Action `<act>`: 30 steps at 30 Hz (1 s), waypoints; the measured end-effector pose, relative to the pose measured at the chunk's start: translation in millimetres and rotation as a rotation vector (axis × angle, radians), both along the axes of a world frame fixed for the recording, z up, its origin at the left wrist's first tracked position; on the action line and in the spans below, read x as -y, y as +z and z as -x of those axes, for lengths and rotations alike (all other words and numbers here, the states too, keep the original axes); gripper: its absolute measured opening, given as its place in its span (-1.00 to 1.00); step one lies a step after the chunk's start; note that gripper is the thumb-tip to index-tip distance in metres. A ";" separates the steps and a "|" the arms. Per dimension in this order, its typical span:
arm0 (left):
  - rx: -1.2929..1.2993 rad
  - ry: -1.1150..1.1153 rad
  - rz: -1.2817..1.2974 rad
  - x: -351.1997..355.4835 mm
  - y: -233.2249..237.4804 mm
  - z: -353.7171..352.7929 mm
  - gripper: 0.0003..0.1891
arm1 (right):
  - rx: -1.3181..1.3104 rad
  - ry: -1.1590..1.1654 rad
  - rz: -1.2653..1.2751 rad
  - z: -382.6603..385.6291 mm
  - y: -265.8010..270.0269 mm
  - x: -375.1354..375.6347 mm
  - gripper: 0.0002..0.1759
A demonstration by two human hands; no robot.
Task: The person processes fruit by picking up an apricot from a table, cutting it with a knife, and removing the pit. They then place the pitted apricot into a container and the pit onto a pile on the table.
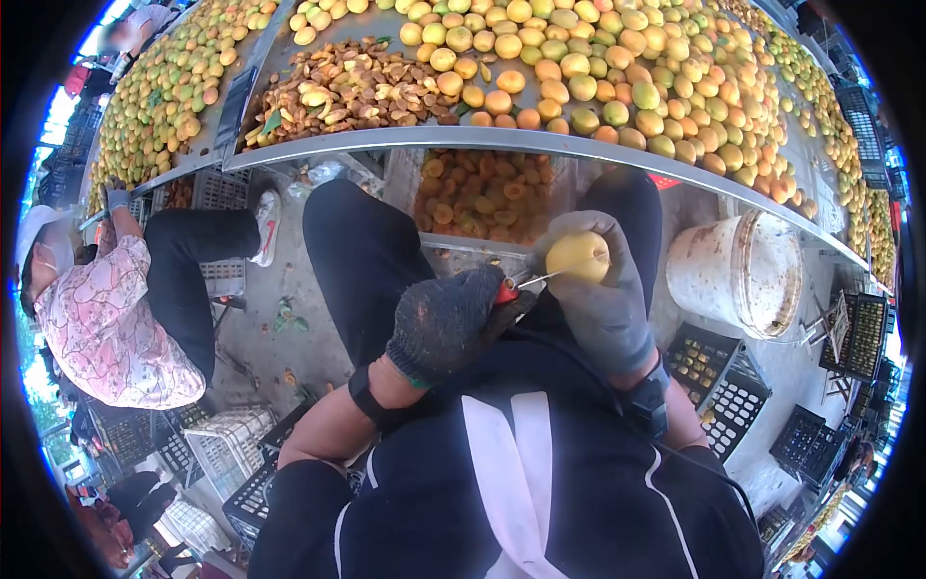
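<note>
My left hand (446, 323), in a dark knitted glove, is closed around the red handle of a small knife (530, 282). The thin metal blade points right and its tip meets the side of a yellow apricot (579, 258). That apricot sits in my right hand (610, 301), which wears a grey coated glove and has its fingers curled round the fruit. Both hands are above my lap, close together. Beyond them, between my knees, a crate (482, 241) holds halved orange apricots.
A metal-edged table (540, 141) bears many whole apricots (579, 63) and a heap of brown pits (352, 85). A stained white bucket (719, 270) stands at right beside a black crate (743, 391). Another person (116, 318) sits at left, near a white crate (227, 439).
</note>
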State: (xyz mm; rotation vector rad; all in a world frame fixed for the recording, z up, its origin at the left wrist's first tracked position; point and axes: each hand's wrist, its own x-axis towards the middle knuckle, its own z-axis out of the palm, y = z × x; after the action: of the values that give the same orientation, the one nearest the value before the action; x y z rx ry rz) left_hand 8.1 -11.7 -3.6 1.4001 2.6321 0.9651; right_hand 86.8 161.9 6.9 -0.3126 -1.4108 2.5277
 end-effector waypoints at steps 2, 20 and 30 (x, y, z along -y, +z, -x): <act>0.021 0.012 0.034 0.1 1.5 -2.0 -0.70 | 0.009 0.008 0.098 -0.1 4.5 2.6 -0.46; 0.067 -0.019 0.011 -6.7 -27.3 7.8 -0.85 | 0.107 -0.125 -0.210 -0.1 15.8 19.8 -0.50; 0.331 -0.073 0.040 -9.8 -22.2 3.3 -0.65 | 0.024 0.080 -0.251 6.3 14.7 2.3 -0.46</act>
State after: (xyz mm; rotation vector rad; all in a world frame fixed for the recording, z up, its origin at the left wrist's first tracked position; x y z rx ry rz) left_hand 4.8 -1.9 -25.8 1.1987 2.3312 1.0274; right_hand 80.5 159.5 21.7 -0.2457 -1.7595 2.3764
